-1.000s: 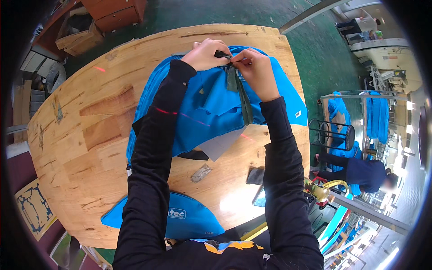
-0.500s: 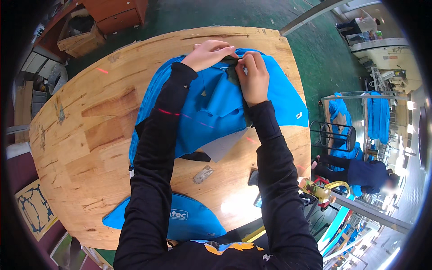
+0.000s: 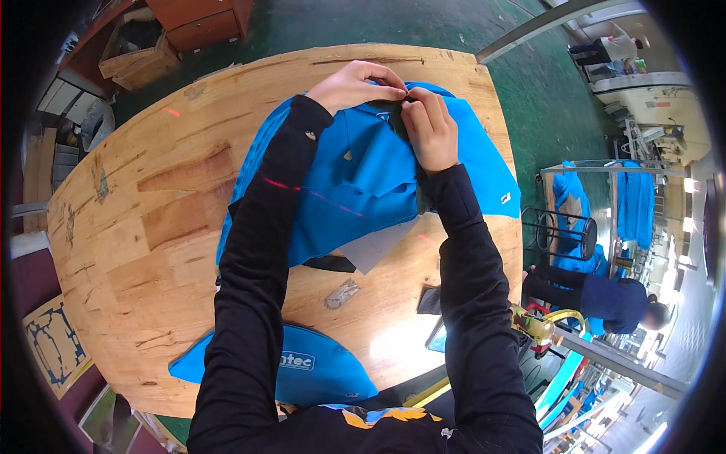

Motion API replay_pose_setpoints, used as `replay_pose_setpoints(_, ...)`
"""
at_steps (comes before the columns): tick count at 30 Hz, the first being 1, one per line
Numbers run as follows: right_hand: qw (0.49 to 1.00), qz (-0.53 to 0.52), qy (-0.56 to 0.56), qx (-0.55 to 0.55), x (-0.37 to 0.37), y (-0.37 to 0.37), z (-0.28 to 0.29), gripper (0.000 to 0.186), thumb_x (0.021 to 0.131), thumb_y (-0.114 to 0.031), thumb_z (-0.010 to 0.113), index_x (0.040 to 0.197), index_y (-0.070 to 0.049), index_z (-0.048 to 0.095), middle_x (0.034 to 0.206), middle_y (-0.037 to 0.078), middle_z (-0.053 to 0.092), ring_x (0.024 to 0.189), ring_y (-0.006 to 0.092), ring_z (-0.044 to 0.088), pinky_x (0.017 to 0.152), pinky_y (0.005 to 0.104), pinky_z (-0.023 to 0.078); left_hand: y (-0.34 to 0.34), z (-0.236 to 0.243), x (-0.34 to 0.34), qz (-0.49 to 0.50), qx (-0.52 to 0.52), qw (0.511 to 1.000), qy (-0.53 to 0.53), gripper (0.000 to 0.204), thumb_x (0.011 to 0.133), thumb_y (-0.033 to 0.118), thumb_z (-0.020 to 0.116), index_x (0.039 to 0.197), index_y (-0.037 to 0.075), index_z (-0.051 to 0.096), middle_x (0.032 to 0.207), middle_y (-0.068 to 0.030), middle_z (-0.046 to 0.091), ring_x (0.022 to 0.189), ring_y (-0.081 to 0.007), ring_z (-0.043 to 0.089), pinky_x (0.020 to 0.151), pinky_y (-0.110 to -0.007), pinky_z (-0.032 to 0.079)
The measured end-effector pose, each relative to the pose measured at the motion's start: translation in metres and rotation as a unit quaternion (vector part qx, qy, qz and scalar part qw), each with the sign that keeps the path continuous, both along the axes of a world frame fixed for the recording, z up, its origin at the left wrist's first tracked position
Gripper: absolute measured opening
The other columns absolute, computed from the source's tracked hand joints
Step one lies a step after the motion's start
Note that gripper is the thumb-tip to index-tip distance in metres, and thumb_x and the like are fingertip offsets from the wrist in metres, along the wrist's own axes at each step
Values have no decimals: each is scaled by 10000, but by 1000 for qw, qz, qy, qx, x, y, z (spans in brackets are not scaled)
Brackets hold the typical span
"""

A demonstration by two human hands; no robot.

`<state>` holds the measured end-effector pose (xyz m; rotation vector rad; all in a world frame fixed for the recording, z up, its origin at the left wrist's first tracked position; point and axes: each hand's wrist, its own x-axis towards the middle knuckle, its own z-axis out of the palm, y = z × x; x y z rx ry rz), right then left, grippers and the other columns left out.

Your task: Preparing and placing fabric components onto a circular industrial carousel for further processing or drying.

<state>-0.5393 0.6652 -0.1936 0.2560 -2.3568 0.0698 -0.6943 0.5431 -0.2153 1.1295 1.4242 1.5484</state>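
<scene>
A large blue sewn fabric piece (image 3: 325,219) lies spread and partly folded on the wooden table (image 3: 106,250), with a dark lining or edging along its upper opening. At its far edge my left hand (image 3: 355,85) is closed, thumb and fingertips pinching the dark edging. My right hand (image 3: 432,132) pinches the same spot from the right, its fingers curled; the fingertips of both hands meet. The exact bit of edging between them is too small to make out. A small triangular tag (image 3: 349,156) hangs on a thread over the blue cloth.
A second blue fabric piece (image 3: 325,378) with a white printed label lies near the front edge. A grey sheet (image 3: 370,246) sticks out from under the first piece. A phone-like object (image 3: 436,337) and a dark flat item (image 3: 429,300) lie at right. A co-worker (image 3: 612,299) stands beyond.
My left hand has shifted slightly, its fingertips now meeting the right hand's at the edging. The right hand has moved a little down and right, still pinching.
</scene>
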Motion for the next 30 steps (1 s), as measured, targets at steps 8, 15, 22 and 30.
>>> replay_pose_setpoints(8,999,-22,-33,-15,5,-8,5,141,773,-41,658,884,-59,573,922,65,573,841,229,593,651,326,502,5,-11,4,73,-32,997,-16,148,867,149,660,927,18,695,894,-15,651,855,-82,576,760,-200,439)
replay_pose_setpoints(15,981,-27,-89,-170,13,-17,2,125,800,0,666,875,-41,574,892,103,589,802,275,600,696,336,499,13,-7,21,231,-131,938,221,233,777,351,656,864,156,749,782,-1,687,764,-112,581,736,-383,231)
replay_pose_setpoints(22,963,-38,-104,-246,21,-27,-3,107,822,24,642,888,-20,571,880,112,585,758,257,593,637,328,490,19,-9,30,318,-62,868,376,162,800,305,653,818,171,741,811,5,691,819,-127,575,723,-404,212)
replay_pose_setpoints(30,940,-41,-145,-305,60,-64,27,340,773,-188,745,1062,-68,613,969,94,605,911,283,575,795,377,449,-11,-1,-17,176,16,955,237,213,966,219,554,977,47,678,1001,-52,683,964,-149,632,829,-260,495)
